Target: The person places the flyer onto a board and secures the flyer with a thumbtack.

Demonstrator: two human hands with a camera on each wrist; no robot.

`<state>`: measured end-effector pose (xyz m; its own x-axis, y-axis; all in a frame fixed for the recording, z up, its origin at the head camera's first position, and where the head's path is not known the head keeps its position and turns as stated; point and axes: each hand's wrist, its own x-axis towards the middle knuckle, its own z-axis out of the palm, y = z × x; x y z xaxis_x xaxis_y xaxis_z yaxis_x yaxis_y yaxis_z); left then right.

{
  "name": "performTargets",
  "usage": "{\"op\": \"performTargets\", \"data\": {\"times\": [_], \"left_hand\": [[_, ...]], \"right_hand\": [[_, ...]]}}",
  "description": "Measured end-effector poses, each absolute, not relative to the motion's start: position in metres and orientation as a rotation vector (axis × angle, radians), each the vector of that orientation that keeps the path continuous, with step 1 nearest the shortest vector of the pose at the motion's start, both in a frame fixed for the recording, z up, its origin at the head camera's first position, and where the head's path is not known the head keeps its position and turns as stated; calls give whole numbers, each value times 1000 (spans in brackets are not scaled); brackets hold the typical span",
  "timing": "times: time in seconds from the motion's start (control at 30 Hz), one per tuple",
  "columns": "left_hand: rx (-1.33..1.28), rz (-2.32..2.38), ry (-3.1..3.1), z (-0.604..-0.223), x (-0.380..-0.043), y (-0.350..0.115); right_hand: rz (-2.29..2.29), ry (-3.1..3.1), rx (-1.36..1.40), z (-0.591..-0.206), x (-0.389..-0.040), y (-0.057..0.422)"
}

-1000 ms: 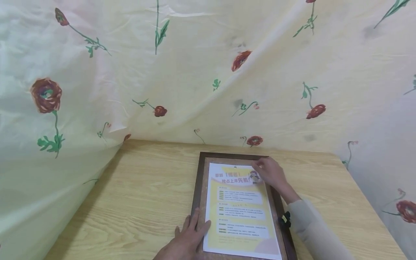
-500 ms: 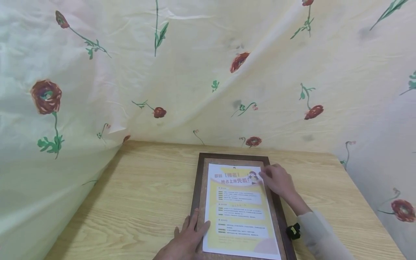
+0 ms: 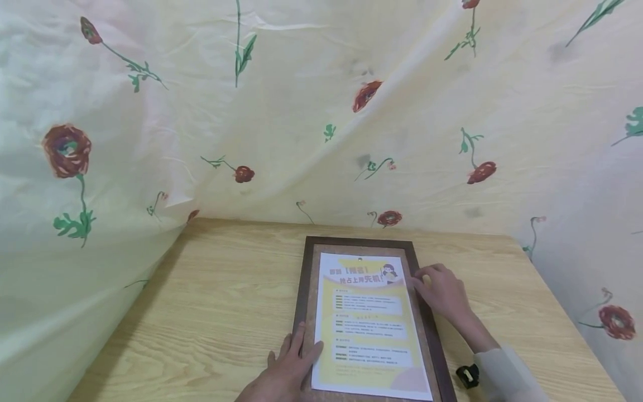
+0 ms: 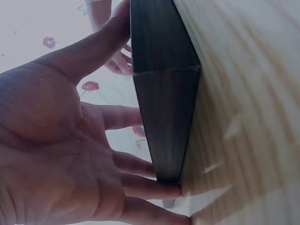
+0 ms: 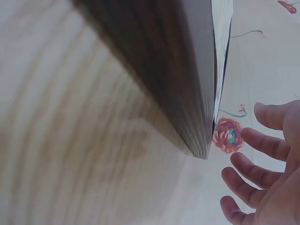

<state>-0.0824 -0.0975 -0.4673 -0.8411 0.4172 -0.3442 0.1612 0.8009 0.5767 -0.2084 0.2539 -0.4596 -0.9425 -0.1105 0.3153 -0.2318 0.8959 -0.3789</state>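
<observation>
A dark-framed corkboard lies flat on the wooden table. On it is a printed sheet with yellow and white blocks and a cartoon figure in its top right corner. A small round pin-like dot shows at the sheet's top centre. My left hand rests at the board's left side, thumb reaching the sheet's edge. In the left wrist view its straight fingers lie along the dark frame. My right hand hovers by the frame's upper right side, fingers relaxed and holding nothing; the right wrist view shows them spread.
Wood-grain table extends to both sides of the board. A pale floral cloth hangs behind and at the sides, meeting the table's far edge. A black device sits at the right wrist by a light sleeve.
My right hand has drawn back from the sheet's top right corner, moving right and down to the frame's side. The corner now shows fully. My left hand stays in place.
</observation>
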Motion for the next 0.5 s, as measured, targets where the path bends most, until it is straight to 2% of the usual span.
{"op": "performTargets", "data": {"times": [0.5], "left_hand": [[425,860,2500,-462,-80,-104]], "right_hand": [[556,-2798,262,-463,-187,270]]}}
